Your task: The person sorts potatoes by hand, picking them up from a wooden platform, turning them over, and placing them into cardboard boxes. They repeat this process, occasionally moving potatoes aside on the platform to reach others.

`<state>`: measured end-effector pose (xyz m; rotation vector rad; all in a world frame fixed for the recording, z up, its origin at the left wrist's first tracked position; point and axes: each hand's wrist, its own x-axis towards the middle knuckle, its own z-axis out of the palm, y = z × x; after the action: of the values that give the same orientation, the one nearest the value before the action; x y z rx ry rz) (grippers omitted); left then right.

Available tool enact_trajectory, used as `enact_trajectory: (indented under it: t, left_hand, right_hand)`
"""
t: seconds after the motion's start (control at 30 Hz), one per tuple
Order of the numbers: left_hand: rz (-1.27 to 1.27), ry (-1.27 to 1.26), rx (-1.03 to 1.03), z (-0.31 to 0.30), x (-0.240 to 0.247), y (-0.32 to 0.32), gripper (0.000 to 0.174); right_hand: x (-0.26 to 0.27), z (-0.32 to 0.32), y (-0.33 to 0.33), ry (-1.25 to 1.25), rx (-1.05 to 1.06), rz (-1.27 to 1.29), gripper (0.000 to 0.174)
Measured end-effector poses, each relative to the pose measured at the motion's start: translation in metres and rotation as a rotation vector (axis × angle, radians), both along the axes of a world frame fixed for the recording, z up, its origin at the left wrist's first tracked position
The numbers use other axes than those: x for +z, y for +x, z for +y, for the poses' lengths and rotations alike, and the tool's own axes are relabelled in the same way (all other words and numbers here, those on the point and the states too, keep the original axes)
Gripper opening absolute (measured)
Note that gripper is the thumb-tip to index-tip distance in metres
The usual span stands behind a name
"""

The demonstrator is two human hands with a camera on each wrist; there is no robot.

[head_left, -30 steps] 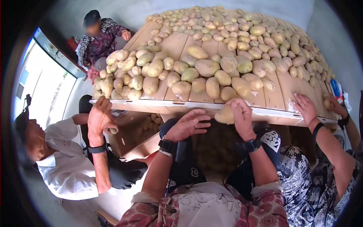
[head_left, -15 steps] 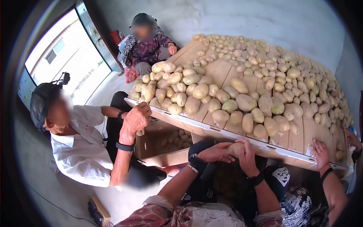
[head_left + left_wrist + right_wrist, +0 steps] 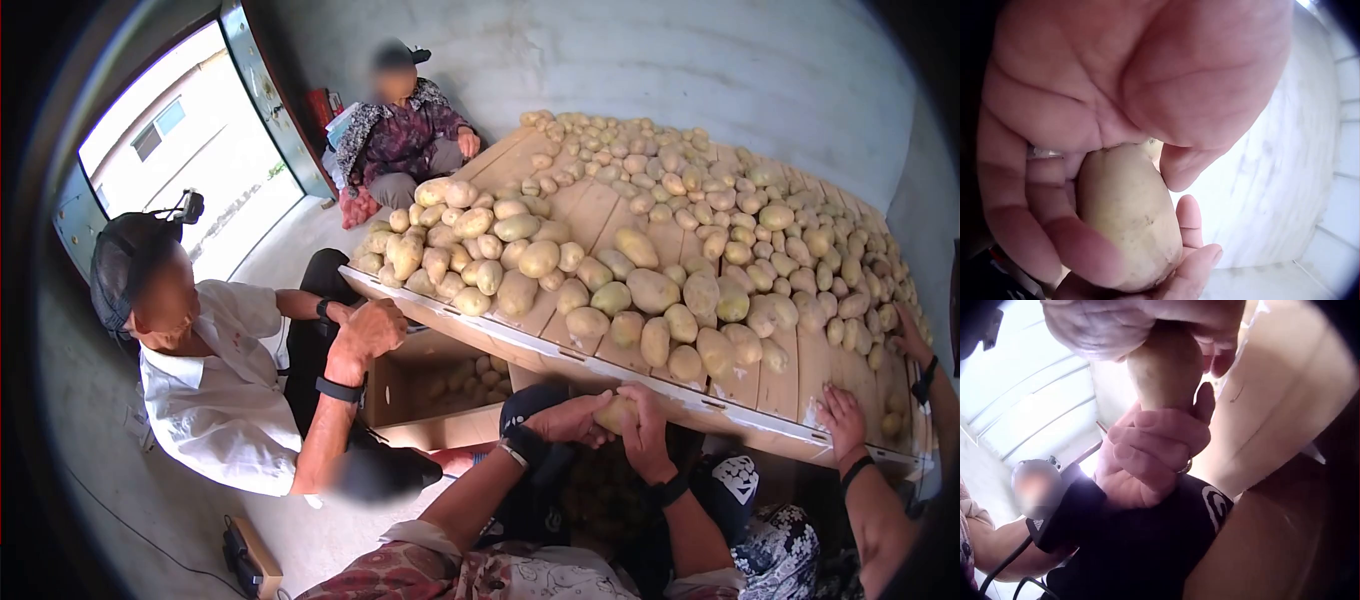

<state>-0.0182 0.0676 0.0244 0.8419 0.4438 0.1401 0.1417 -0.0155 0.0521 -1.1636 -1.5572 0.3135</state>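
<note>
Both my hands hold one pale yellow potato (image 3: 614,411) just below the front edge of the wooden table (image 3: 590,215). My left hand (image 3: 572,419) wraps its fingers round the potato's left side, and my right hand (image 3: 642,430) grips it from the right. The left wrist view shows the potato (image 3: 1130,219) filling my curled left hand (image 3: 1085,187), with fingers of the other hand under it. In the right wrist view the potato (image 3: 1165,365) stands between my right hand (image 3: 1147,325) above and my left hand's fingers (image 3: 1154,450) below.
Several loose potatoes (image 3: 640,250) cover the table. A cardboard box (image 3: 430,400) with potatoes stands under its left front corner. A person in a white shirt (image 3: 215,390) sits at left, another (image 3: 405,130) at the far end. Someone's hand (image 3: 842,420) rests on the table at right.
My view has swung left. My left hand, open a second ago, has closed round the potato that my right hand held. The white-shirted person's hand has dropped toward the box.
</note>
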Motion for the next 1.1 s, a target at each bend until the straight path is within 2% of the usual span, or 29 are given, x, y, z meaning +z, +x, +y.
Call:
enact_trajectory:
  t: [0.07,0.2,0.27,0.4,0.47,0.5,0.57,0.6,0.67,0.77,0.8,0.83,0.9,0.93,1.0,1.03,1.1]
  left_hand:
    - [0.095,0.125,0.038,-0.005,0.014,0.004,0.051]
    - [0.086,0.091,0.148,-0.011,0.023,0.008,0.054]
    - [0.012,0.047,0.046,-0.002,0.012,0.004,0.052]
    - [-0.087,-0.067,-0.116,0.011,-0.012,-0.002,0.049]
    - [0.129,0.31,-0.068,0.004,0.004,0.0,0.043]
    - [0.125,0.312,-0.07,0.005,0.002,0.003,0.043]
    - [-0.097,0.284,-0.02,0.007,0.003,0.003,0.035]
    - [-0.097,0.281,-0.019,0.005,0.003,0.004,0.035]
    - [-0.034,0.037,0.095,0.001,0.024,0.003,0.036]
    - [-0.155,0.034,0.16,0.001,0.023,0.001,0.039]
    - [-0.156,0.034,0.161,0.001,0.021,0.001,0.039]
    - [-0.184,0.062,0.199,0.001,0.02,0.0,0.04]
    - [-0.209,0.09,0.24,0.003,0.017,-0.003,0.041]
    - [-0.233,0.108,0.251,0.005,0.014,-0.004,0.042]
    - [-0.254,0.128,0.26,0.007,0.01,-0.003,0.044]
    - [-0.267,0.109,0.26,0.008,0.009,-0.003,0.044]
    - [-0.282,0.081,0.261,0.007,0.008,-0.002,0.044]
  right_hand:
    - [-0.004,0.002,0.002,-0.096,0.047,0.12,0.019]
    - [-0.008,0.01,0.003,-0.256,0.031,0.268,0.016]
    - [-0.008,0.012,0.001,-0.11,0.055,0.177,0.016]
    - [0.003,0.006,0.001,-0.034,0.113,0.093,0.017]
    - [0.005,0.002,0.004,0.005,0.18,0.017,0.023]
    - [0.003,0.002,0.005,0.006,0.177,0.013,0.023]
    - [-0.006,0.002,0.002,-0.142,0.105,0.249,0.028]
    - [-0.007,0.001,0.004,-0.145,0.105,0.249,0.028]
    - [-0.006,0.005,0.006,-0.251,0.051,0.335,0.031]
    - [-0.001,0.005,0.008,-0.268,0.042,0.416,0.03]
    - [-0.009,0.005,0.017,-0.296,0.044,0.277,0.031]
    - [-0.005,0.004,0.017,-0.294,0.046,0.277,0.031]
    - [0.007,-0.002,0.016,-0.508,0.063,0.448,0.033]
    - [0.004,-0.003,0.02,-0.511,0.062,0.447,0.033]
    - [-0.003,-0.001,0.029,-0.752,0.245,0.516,0.034]
    - [-0.003,0.0,0.027,-0.751,0.246,0.517,0.034]
    - [-0.001,-0.002,0.025,-0.756,0.286,0.705,0.033]
